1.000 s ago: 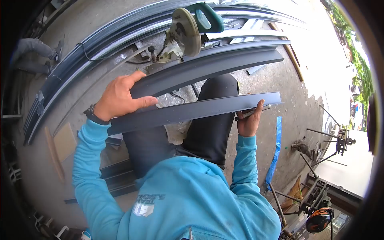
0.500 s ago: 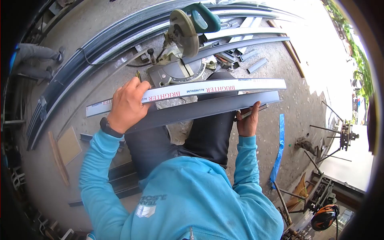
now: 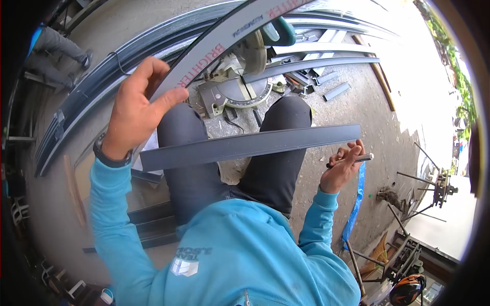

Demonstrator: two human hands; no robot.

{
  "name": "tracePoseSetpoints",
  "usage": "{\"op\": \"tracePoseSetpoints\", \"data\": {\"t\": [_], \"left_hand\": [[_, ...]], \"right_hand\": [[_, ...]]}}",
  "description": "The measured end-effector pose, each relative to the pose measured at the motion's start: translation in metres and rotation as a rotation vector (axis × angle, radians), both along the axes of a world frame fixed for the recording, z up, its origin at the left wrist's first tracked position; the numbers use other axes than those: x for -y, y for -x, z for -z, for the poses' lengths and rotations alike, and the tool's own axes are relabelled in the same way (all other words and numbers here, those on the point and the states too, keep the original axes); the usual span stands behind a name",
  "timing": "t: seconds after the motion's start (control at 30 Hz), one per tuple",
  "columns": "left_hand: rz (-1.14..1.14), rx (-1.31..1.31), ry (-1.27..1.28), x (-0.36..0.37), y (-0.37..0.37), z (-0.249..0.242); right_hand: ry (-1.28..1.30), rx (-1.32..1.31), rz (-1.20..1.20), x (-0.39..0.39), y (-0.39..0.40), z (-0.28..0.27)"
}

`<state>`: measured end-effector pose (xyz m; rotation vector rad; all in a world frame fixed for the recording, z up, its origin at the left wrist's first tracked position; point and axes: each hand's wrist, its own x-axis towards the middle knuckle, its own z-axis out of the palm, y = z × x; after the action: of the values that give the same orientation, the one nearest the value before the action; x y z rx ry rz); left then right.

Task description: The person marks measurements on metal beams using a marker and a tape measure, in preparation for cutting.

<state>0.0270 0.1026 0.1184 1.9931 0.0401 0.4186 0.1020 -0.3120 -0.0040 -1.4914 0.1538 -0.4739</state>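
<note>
My left hand (image 3: 135, 102) is closed around an aluminum profile (image 3: 224, 43) with white printed "BRIGHTER" film, raised and tilted up to the right. A second, dark grey aluminum profile (image 3: 250, 146) lies across my thighs, its left end below my left wrist. My right hand (image 3: 341, 168) grips a slim pen-like object (image 3: 363, 158), dark at one end and shiny at the other; I cannot make out its exact kind. Its fingertips are at the right end of the grey profile, and whether they touch it is hard to tell.
A miter saw (image 3: 240, 97) stands on the floor ahead of my knees. Behind it lie long profiles (image 3: 168, 41) and short offcuts (image 3: 337, 92). Blue plastic strip (image 3: 356, 204) is at right, near metal stands (image 3: 403, 245). Another person's legs (image 3: 61, 46) show at upper left.
The film-covered profile has swung up and away in my left hand, apart from the grey one. My right hand has moved right and down, and the grey profile now rests across my thighs.
</note>
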Motion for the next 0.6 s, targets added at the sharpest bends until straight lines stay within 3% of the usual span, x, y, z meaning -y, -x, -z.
{"op": "tracePoseSetpoints", "data": {"t": [0.13, 0.17, 0.27, 0.33, 0.4, 0.43, 0.5, 0.57, 0.6], "left_hand": [[0.029, 0.048, -0.192, 0.029, -0.037, -0.036], [0.021, 0.104, -0.075, 0.042, -0.048, -0.038], [0.115, 0.429, -0.043, 0.067, -0.059, -0.033], [0.245, 0.401, 0.101, 0.073, -0.047, -0.035], [0.206, 0.637, -0.457, 0.055, -0.032, -0.042], [0.026, 0.812, -0.701, 0.045, -0.027, -0.049], [-0.174, 0.885, -1.179, 0.002, -0.022, -0.060], [-0.134, 0.558, -1.475, -0.016, -0.014, -0.078], [-0.040, 0.589, -1.434, -0.021, -0.016, -0.068]], "right_hand": [[0.337, 0.202, -0.693, -0.077, -0.002, -0.103], [0.466, 0.271, -0.759, -0.101, -0.003, -0.129], [0.815, 0.569, -0.690, -0.143, -0.014, -0.145], [0.719, 0.502, -0.797, -0.141, -0.023, -0.148], [0.560, 0.334, -0.855, -0.127, -0.023, -0.152], [0.667, 0.315, -0.876, -0.112, -0.030, -0.156], [0.811, 0.326, -0.972, -0.085, -0.042, -0.163], [0.835, 0.457, -1.194, -0.065, -0.056, -0.160], [0.878, 0.464, -1.322, -0.061, -0.060, -0.161]]}}
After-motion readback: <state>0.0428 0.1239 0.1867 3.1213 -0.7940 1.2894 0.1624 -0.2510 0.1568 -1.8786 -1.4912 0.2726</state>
